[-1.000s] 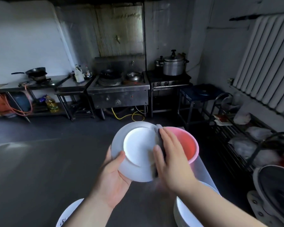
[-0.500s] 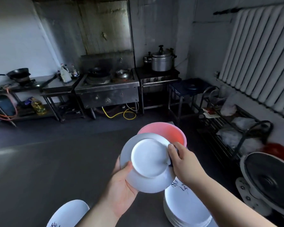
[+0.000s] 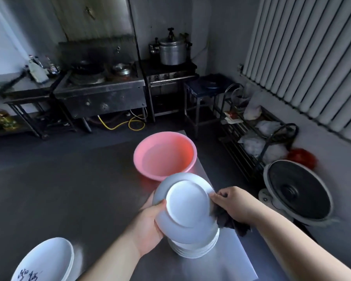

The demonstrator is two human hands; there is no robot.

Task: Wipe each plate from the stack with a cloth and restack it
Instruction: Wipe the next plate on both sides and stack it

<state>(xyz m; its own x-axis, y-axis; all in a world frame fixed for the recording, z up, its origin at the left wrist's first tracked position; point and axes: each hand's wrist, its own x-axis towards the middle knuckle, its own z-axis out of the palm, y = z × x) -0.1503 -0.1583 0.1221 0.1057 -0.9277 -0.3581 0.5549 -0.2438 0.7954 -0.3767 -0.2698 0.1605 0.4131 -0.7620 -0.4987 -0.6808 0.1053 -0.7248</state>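
Observation:
My left hand [image 3: 150, 221] grips a white plate [image 3: 187, 205] by its left rim, its underside turned up toward me. It hangs tilted just above a stack of white plates [image 3: 195, 249] on the steel table. My right hand [image 3: 232, 203] grips a dark cloth [image 3: 228, 219] at the plate's right edge; the cloth hangs down beside the stack. A second pile of white plates [image 3: 47, 260] with black writing sits at the bottom left.
A pink basin [image 3: 165, 155] stands on the steel table [image 3: 69, 195] beyond the plates. The table's right edge runs close past the stack. A floor fan [image 3: 296, 191] and a wire rack [image 3: 257, 136] are on the right. Stoves and a large pot line the far wall.
The view has tipped down. The held plate has come lower and closer to the stack on the right. My right hand has slid off the plate's face to its right edge with the cloth.

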